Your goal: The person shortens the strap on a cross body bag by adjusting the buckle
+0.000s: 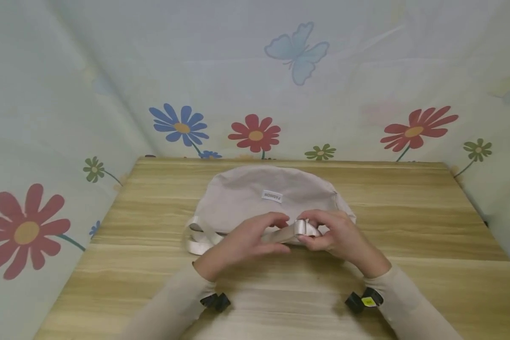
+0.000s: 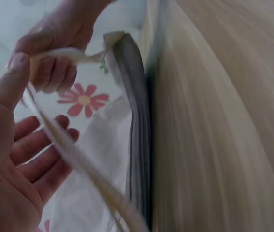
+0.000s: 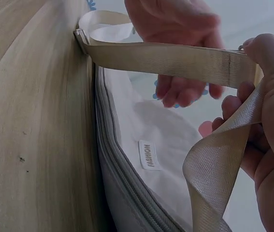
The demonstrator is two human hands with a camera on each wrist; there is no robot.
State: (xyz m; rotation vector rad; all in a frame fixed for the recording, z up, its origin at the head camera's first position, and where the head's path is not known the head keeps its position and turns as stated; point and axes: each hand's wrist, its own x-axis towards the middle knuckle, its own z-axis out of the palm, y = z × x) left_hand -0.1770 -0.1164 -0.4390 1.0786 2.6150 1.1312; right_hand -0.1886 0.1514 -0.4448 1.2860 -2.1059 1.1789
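Observation:
A pale beige bag (image 1: 242, 198) with a small white "FASHION" label (image 3: 149, 154) lies on the table, its zipper (image 3: 132, 179) along the near side. Its webbing strap (image 3: 165, 60) is lifted in front of it. My right hand (image 1: 337, 236) pinches the strap between thumb and fingers at a fold near the slider (image 1: 300, 227); a twisted length hangs below those fingers in the right wrist view. My left hand (image 1: 248, 238) is spread around the strap, thumb and fingers apart, with the webbing passing between them.
The wood-grain table (image 1: 131, 264) runs back to a fabric backdrop (image 1: 348, 108) printed with flowers and a butterfly. A loose strap loop (image 1: 199, 245) lies at the bag's left end. Each wrist carries a black camera mount (image 1: 214, 302).

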